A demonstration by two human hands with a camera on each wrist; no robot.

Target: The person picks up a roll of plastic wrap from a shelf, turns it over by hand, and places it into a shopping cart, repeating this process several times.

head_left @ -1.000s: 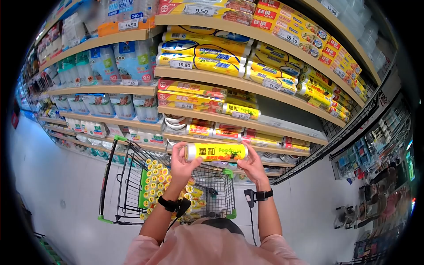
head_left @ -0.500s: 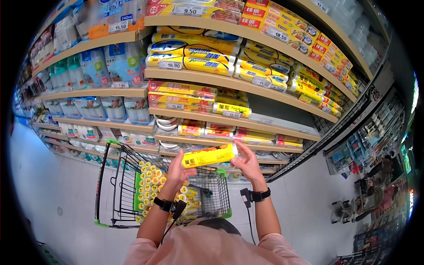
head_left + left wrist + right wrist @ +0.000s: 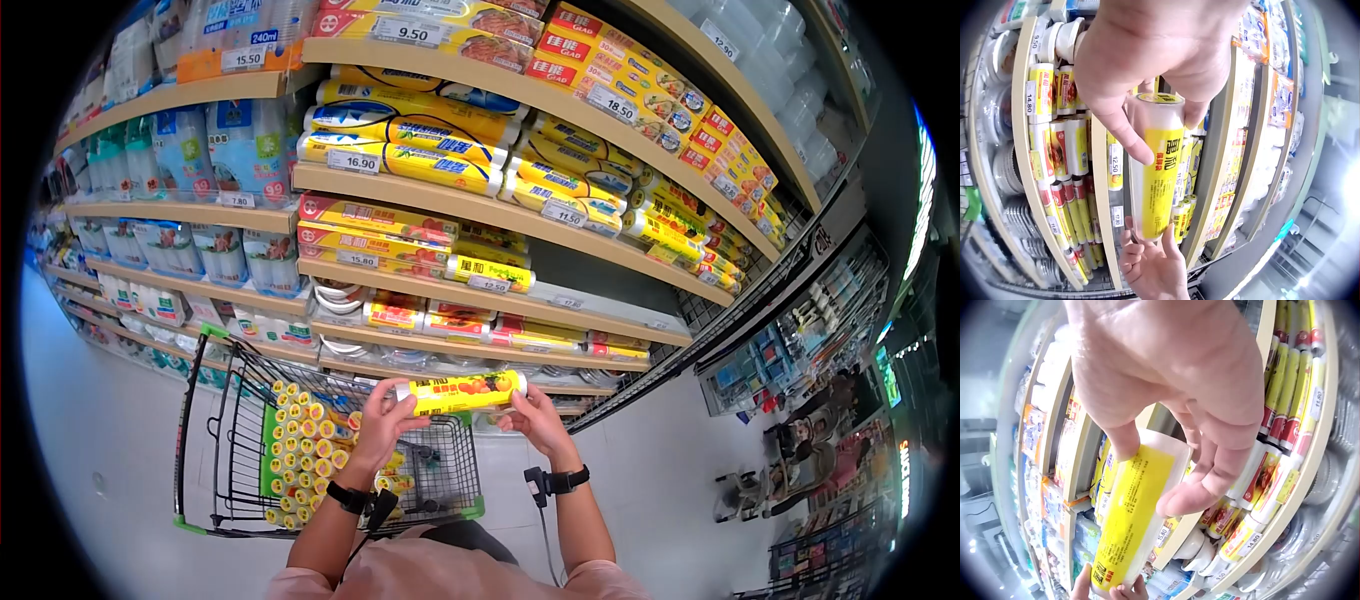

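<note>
A roll of food bags (image 3: pixel 465 392), clear-wrapped with a yellow label and fruit pictures, is held level between the two hands in front of the shelves. My left hand (image 3: pixel 380 422) grips its left end, thumb on the near side. At the other end my right hand (image 3: pixel 542 422) pinches the roll between thumb and fingers. In the left wrist view the left thumb and fingers straddle the end of the roll (image 3: pixel 1161 181). The right wrist view shows small print on the label (image 3: pixel 1129 515), with the left fingertips (image 3: pixel 1138 587) at the far end.
A shopping cart (image 3: pixel 474 507) stands below on the left, stacked with several yellow-ended rolls (image 3: pixel 310 430). Ahead are shelves (image 3: pixel 420 282) of boxed and rolled wraps with price tags. One similar roll (image 3: pixel 490 272) lies on a middle shelf. People and a stroller (image 3: pixel 740 495) are at right.
The roll has been turned about its long axis, so a different part of its label faces me. It tilted midway and is nearly level now. The right fingers have come back against its end.
</note>
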